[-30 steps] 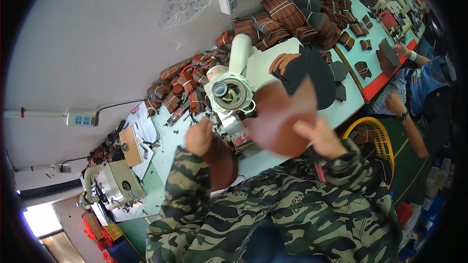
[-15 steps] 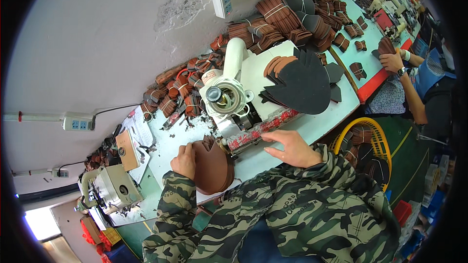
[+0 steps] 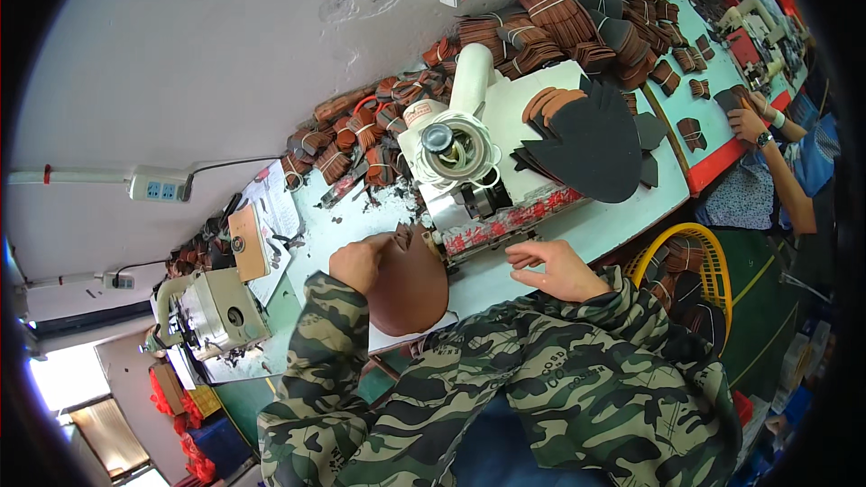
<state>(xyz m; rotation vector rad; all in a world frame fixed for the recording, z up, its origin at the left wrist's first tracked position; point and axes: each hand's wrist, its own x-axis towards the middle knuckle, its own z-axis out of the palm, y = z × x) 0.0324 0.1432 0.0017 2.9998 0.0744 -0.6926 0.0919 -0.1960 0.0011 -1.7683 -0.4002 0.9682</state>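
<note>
My left hand [image 3: 355, 265] is closed on the upper left edge of a stack of brown rounded leather pieces [image 3: 410, 289], which lies at the near edge of the table. The stack has a notched end toward the machine; the fingertips are partly hidden. My right hand [image 3: 561, 272] holds nothing, its fingers apart, just in front of the machine's red-and-white patterned front bar [image 3: 514, 220]. The cream bench machine [image 3: 451, 149] has a round head. On its white top lie black leather pieces [image 3: 591, 149] with notched ends, beside small tan pieces [image 3: 552, 106].
Bundles of brown leather pieces [image 3: 555, 13] are piled along the wall. A second machine [image 3: 212, 307] stands at the left. At the right are a yellow basket [image 3: 717, 257] holding bundles and a co-worker's hands [image 3: 750, 122] on leather pieces.
The whole view has shifted, so the table sits farther right. My left hand has moved toward the stack's notched end. My right hand has drawn back slightly from the front bar.
</note>
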